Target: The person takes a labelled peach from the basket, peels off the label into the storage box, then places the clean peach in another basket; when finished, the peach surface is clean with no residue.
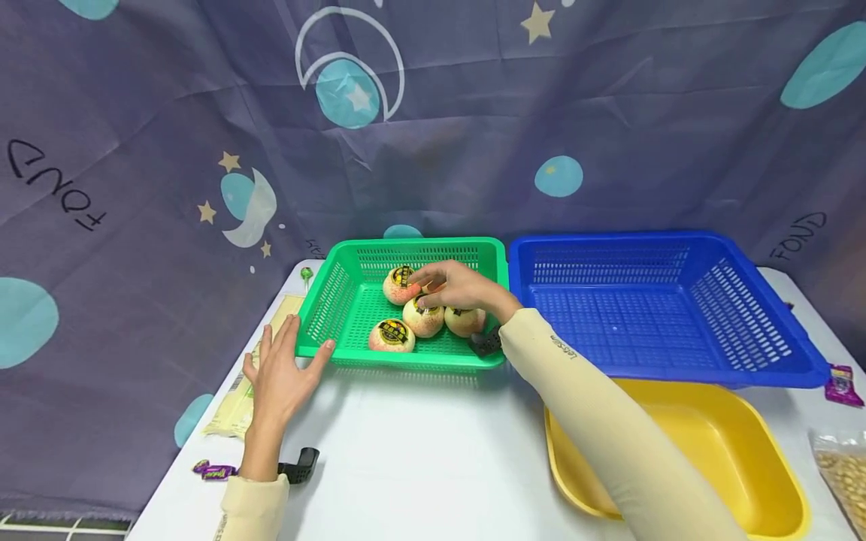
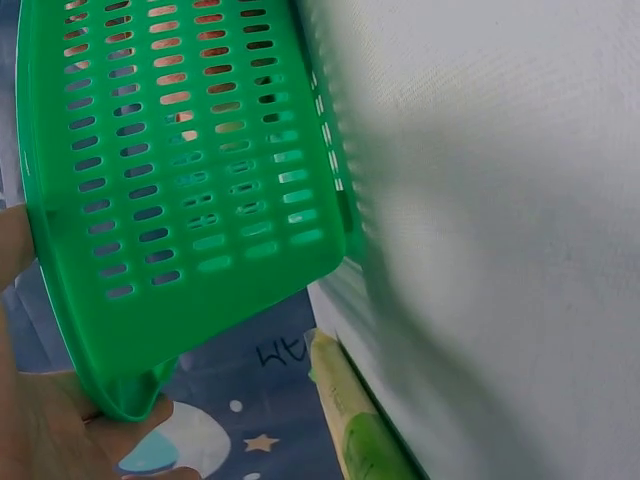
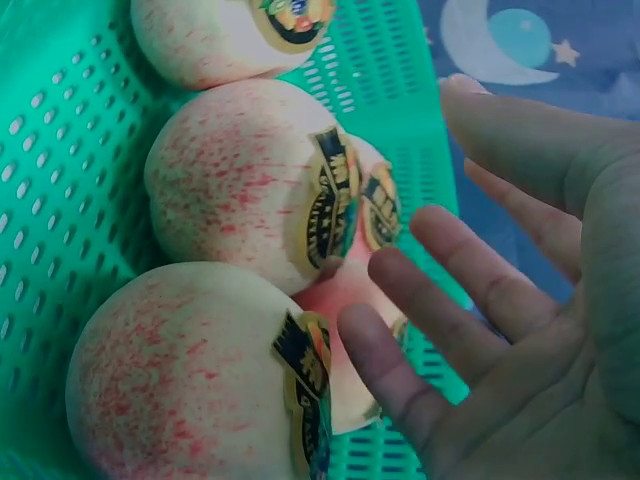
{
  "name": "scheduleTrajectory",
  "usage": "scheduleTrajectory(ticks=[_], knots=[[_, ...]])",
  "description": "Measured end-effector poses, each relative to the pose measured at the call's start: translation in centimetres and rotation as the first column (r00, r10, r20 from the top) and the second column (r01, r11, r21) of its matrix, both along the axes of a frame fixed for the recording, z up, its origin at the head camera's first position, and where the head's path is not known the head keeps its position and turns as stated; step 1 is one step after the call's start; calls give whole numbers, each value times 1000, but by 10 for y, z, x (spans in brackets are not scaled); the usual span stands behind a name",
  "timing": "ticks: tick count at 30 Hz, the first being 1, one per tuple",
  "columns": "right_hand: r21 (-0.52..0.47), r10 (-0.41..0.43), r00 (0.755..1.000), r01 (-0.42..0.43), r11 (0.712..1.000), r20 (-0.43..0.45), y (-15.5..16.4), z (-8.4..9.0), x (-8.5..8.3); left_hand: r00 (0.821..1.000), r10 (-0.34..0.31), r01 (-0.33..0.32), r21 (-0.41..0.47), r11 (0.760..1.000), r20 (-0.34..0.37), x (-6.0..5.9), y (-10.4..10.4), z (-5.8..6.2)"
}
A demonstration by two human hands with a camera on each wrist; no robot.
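Observation:
Several pale peaches [image 1: 422, 317] with pink speckles and black-and-gold labels lie in a green basket [image 1: 416, 359]. Above them reaches my right hand [image 1: 456, 285], its fingers parted. In the right wrist view the fingers [image 3: 400, 370] are loosely extended beside the labelled side of the peaches [image 3: 230, 180], with nothing held; whether a fingertip touches one is unclear. At the basket's near left corner rests my left hand [image 1: 280, 376], fingers and thumb spread on either side of the corner. The left wrist view shows fingers [image 2: 120, 432] against the basket's rim corner.
A blue basket [image 1: 609, 323] stands right of the green one. In front of it sits a yellow basin [image 1: 710, 451], partly under my right sleeve. Packets [image 1: 233, 398], a lollipop [image 1: 307, 275] and a purple-wrapped candy [image 1: 218, 472] lie at the left table edge.

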State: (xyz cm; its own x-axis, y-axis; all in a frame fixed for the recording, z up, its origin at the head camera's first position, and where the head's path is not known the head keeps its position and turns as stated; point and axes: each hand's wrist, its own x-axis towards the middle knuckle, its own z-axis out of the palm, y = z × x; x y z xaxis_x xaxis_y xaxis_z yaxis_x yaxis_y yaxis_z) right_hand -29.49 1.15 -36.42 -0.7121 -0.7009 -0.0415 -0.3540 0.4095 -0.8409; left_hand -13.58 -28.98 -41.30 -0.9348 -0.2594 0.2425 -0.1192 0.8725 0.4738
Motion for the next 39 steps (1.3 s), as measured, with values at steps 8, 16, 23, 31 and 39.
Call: scheduleTrajectory(ticks=[8,16,23,31,39], knots=[[69,43,999,-41,997,-20,-4,-7,-5,1000,-5,5,4,1000,-3,0,1,1],[45,60,998,-59,997,-13,-8,-10,-8,999,7,-6,19,1000,-44,0,-5,-3],[86,91,996,-88,992,-26,-7,-18,-10,999,3,-2,23,1000,-49,-2,-2,-6],[148,105,994,-106,983,16,-5,-21,-9,999,-4,5,28,1000,-41,-3,3,-6],[258,121,988,-94,961,-91,-10,-23,-8,999,5,-4,32,999,-45,-1,1,-6]])
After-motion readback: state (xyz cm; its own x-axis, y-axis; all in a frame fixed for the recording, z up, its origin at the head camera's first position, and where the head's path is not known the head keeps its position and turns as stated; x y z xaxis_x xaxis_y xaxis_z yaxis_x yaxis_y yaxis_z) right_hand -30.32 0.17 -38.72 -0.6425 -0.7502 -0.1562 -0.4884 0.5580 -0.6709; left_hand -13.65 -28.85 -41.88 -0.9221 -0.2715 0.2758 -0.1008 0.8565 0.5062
